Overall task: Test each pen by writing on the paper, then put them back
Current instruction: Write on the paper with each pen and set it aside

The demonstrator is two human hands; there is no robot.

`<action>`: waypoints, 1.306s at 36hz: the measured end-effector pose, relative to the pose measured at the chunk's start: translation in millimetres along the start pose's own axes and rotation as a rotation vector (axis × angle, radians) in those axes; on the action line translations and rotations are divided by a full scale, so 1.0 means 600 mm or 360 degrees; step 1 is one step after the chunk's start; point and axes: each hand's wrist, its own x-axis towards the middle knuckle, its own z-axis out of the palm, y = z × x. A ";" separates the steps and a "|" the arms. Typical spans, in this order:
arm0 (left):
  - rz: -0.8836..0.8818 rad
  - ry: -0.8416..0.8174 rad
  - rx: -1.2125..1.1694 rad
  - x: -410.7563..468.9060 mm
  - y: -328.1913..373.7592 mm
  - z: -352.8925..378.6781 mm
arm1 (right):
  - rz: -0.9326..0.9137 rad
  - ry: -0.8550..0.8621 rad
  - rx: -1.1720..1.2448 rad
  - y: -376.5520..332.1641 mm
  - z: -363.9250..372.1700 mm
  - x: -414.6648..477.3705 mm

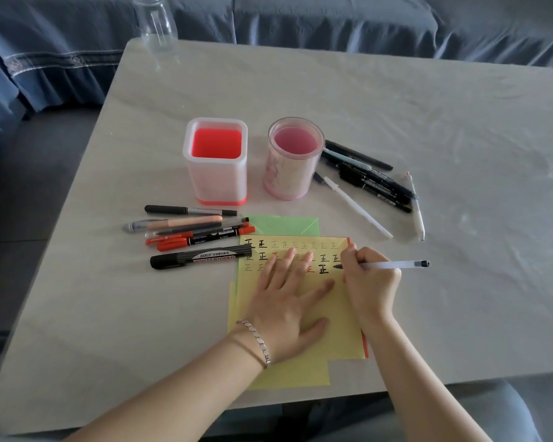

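A yellow paper (339, 317) with three rows of written characters lies near the table's front edge. My left hand (288, 298) presses flat on it, fingers spread. My right hand (371, 282) grips a clear-barrelled pen (393, 265), its dark tip touching the paper at the right end of the third row. Several pens and markers (198, 237) lie in a group left of the paper. Another group of pens (371, 183) lies right of the round holder. A square red-and-white pen holder (216, 189) and a round pink holder (288, 183) stand empty behind the paper.
A green sheet (278, 225) and an orange sheet edge (364, 342) show from under the yellow paper. A clear plastic bottle (157, 23) stands at the table's far left corner. A blue-covered sofa (332, 17) runs behind the table (428, 106).
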 end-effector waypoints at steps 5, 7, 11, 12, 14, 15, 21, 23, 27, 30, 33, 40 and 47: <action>-0.0005 -0.0021 0.0009 0.000 -0.001 0.001 | -0.0017 0.0062 -0.0043 -0.001 0.002 -0.002; -0.0012 -0.0034 0.0009 0.001 0.000 0.000 | -0.0007 0.0096 -0.0052 0.001 0.002 -0.001; -0.0010 -0.0041 0.0014 0.002 0.000 -0.001 | 0.0034 0.0094 -0.0043 0.000 0.001 0.003; -0.0007 -0.0040 0.0019 0.001 0.000 -0.001 | 0.0045 0.0085 -0.0031 -0.001 0.000 0.003; -0.0003 -0.0035 0.0026 0.001 -0.001 0.000 | 0.0058 0.0066 -0.0014 0.000 0.000 0.004; -0.0002 -0.0033 0.0023 0.001 -0.001 0.000 | 0.0056 0.0060 -0.0014 0.001 0.000 0.003; -0.0012 -0.0042 0.0020 0.002 -0.001 0.000 | 0.0034 0.0034 -0.0048 0.002 0.001 0.004; -0.0006 -0.0040 0.0019 0.002 -0.001 0.000 | 0.0044 0.0031 -0.0060 0.001 -0.001 0.003; -0.0007 -0.0053 0.0031 0.003 -0.001 -0.002 | 0.0042 0.0113 0.0008 0.005 -0.003 0.003; -0.0006 -0.0060 0.0009 0.003 -0.001 -0.003 | 0.0046 0.0152 0.0042 0.009 -0.008 0.004; -0.0009 -0.0044 -0.0007 0.003 0.000 -0.003 | 0.0066 0.0106 0.0038 0.009 -0.012 0.004; -0.0005 -0.0053 0.0004 0.003 -0.001 -0.003 | 0.0058 -0.0078 -0.0043 0.005 -0.009 0.002; -0.0004 -0.0073 0.0029 0.003 -0.001 -0.003 | 0.0019 -0.0058 -0.0087 0.001 -0.011 -0.004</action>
